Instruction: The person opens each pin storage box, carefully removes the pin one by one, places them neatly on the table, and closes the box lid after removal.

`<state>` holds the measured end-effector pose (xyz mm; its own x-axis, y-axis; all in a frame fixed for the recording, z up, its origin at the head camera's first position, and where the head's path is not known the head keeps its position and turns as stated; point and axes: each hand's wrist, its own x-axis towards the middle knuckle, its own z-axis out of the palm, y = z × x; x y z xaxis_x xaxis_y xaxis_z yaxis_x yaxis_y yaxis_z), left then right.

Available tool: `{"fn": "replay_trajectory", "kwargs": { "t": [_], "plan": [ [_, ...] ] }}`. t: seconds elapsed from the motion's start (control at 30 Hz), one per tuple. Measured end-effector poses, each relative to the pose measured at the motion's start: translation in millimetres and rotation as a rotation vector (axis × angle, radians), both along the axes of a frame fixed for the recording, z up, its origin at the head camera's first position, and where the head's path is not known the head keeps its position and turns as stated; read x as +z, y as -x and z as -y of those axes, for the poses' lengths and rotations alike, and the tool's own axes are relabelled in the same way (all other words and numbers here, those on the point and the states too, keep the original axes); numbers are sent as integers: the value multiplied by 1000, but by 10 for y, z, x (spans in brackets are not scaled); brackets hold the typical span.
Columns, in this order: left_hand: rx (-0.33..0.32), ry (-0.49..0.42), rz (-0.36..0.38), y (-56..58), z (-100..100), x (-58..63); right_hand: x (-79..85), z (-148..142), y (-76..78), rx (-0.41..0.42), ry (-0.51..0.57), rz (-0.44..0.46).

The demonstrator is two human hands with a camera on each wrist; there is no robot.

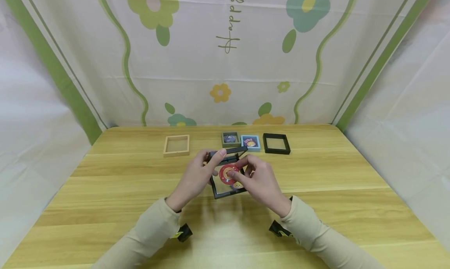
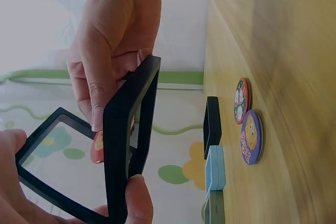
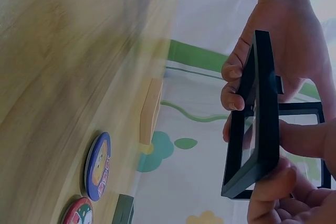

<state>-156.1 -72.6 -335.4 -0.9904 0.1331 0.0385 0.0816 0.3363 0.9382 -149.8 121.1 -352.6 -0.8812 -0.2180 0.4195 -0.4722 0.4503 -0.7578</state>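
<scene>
My left hand (image 1: 191, 179) grips a black display frame (image 1: 225, 195) whose two halves are swung apart, the lid half (image 1: 233, 150) raised at the far side. Each half carries clear film. Between thumb and fingers, my right hand (image 1: 261, 179) pinches a round red badge (image 1: 223, 175) against the film of the lower half. In the left wrist view the badge's edge (image 2: 96, 150) shows between the two halves. Two more round badges lie on the table beyond the frame: a purple-rimmed badge (image 2: 252, 137) and a red-rimmed badge (image 2: 242, 100), side by side; the head view largely hides them.
Along the table's back stand a tan frame (image 1: 165, 146), a grey-green frame (image 1: 231, 145) and a light blue frame (image 1: 258, 144), the last two holding badges, plus another black frame (image 1: 288, 146). A flowered cloth (image 1: 197, 62) hangs behind the wooden table (image 1: 112, 191).
</scene>
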Motion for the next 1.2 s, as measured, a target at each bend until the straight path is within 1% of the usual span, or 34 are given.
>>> {"fn": "replay_trajectory", "kwargs": {
  "t": [0.27, 0.57, 0.73, 0.83, 0.97, 1.1, 1.2],
  "plan": [
    [4, 12, 2, -4, 0, -16, 26, -6, -7, 44, 2, 56],
    [1, 17, 5, 4, 28, -7, 58, -7, 14, 87, -30, 48],
    [4, 22, 6, 34, 51, -1, 84, -49, 24, 133, -17, 65],
    [9, 26, 8, 55, 66, 3, 96, -87, 39, 155, 16, 108],
    [20, 36, 23, 81, 79, 14, 120, -137, 72, 160, 54, 169],
    [25, 38, 33, 105, 113, 28, 183, -196, 97, 148, 79, 213],
    [31, 29, 16, 125, 160, 42, 247, -248, 115, 138, 101, 234]
  ]
}}
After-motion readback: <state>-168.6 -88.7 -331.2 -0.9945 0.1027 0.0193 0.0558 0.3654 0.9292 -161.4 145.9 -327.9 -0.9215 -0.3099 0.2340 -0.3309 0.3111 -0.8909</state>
